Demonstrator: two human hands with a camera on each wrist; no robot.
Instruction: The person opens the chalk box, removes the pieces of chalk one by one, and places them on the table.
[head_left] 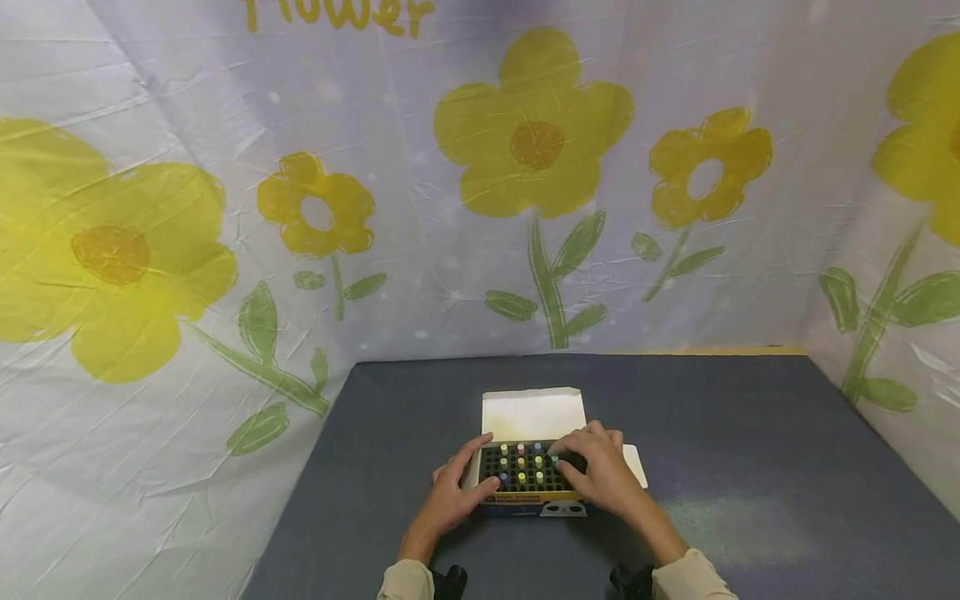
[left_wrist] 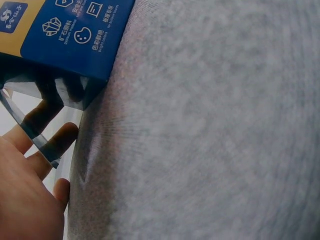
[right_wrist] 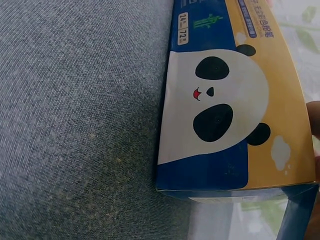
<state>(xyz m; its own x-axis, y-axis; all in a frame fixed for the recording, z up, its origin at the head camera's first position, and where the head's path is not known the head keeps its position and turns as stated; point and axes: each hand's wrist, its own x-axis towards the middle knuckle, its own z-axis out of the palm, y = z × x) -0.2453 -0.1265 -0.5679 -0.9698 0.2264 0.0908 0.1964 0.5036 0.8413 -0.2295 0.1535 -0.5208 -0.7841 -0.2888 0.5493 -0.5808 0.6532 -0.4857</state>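
An open chalk box (head_left: 517, 509), blue and yellow with a panda on its front, sits on the table. Its black holder (head_left: 531, 488) carries several coloured chalk sticks standing upright in a grid of holes. My left hand (head_left: 453, 490) holds the box by its left end, thumb at the front and index finger toward the back corner. In the left wrist view, fingers (left_wrist: 62, 140) lie behind a side flap. At the right end of the holder, my right hand (head_left: 606, 468) pinches a green chalk stick (head_left: 555, 458); its lower part is hidden in the holder.
The white lid (head_left: 532, 414) stands folded back behind the box, and a white side flap (head_left: 634, 465) sticks out on the right. Dark grey cloth covers the table (head_left: 735, 467). A flower-printed curtain (head_left: 420, 283) hangs behind and along both sides.
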